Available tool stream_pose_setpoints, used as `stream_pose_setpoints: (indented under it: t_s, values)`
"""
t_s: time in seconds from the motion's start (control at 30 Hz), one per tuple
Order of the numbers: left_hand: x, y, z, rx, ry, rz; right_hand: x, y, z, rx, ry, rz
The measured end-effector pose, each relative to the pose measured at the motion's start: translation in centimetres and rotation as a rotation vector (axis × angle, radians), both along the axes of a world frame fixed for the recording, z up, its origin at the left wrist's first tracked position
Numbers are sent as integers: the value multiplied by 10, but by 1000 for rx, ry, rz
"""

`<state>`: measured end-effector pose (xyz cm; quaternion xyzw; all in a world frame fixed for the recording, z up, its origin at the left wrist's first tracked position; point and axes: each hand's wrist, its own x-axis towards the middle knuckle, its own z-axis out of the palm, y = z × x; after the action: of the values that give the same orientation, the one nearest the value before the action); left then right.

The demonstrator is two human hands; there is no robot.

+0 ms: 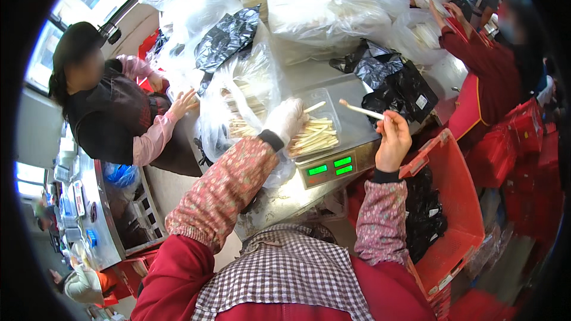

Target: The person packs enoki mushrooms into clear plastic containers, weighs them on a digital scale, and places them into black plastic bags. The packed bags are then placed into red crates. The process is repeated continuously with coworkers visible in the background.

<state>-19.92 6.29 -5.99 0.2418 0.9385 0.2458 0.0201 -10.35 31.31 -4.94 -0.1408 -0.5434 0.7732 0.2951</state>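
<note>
My left hand, in a pale thin glove, is curled over the left side of a clear plastic tray. From its fingertips projects a pale stalk. More cut stalks lie heaped in the front of the tray, which rests on a metal weighing scale with lit green displays. My bare right hand is raised to the right of the tray. Between its thumb and fingers it pinches the end of a single pale stalk with a brownish tip pointing left.
An open clear bag of stalks stands left of the scale. Large filled plastic bags and black bags crowd behind. At my right stands a red crate with black bags inside. Co-workers stand at left and right.
</note>
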Motion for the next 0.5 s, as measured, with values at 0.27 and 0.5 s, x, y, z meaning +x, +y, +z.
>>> stream_pose_setpoints:
  t_s: [0.27, 0.5]
  values:
    - [29, -3, -51, -286, 280, -264, 88, 28, -18, -81, -115, -175]
    - [63, 5, -18, -292, 332, -214, 79, 14, -15, -29, -103, -31]
